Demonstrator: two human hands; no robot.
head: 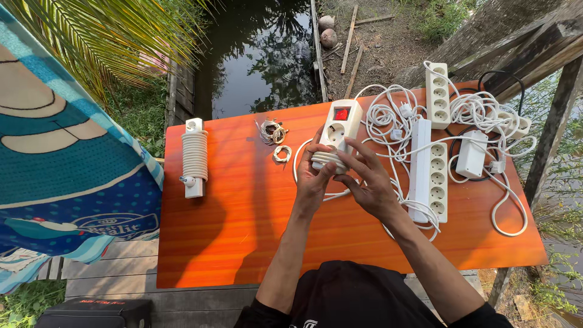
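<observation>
Both my hands hold a white power strip [337,130] with a red switch over an orange table [243,231]. My left hand [312,179] grips its near end from the left, where several turns of white cable [328,159] are wound around it. My right hand [368,180] is on the right of that end, fingers spread over the cable turns, with a loose length of the cable running under it.
A power strip with its cable fully coiled around it [194,157] lies at the table's left. Small wire ties [272,132] lie near the middle. Several more white power strips [430,173] and tangled cables [480,115] cover the right side. A water channel [261,54] lies beyond.
</observation>
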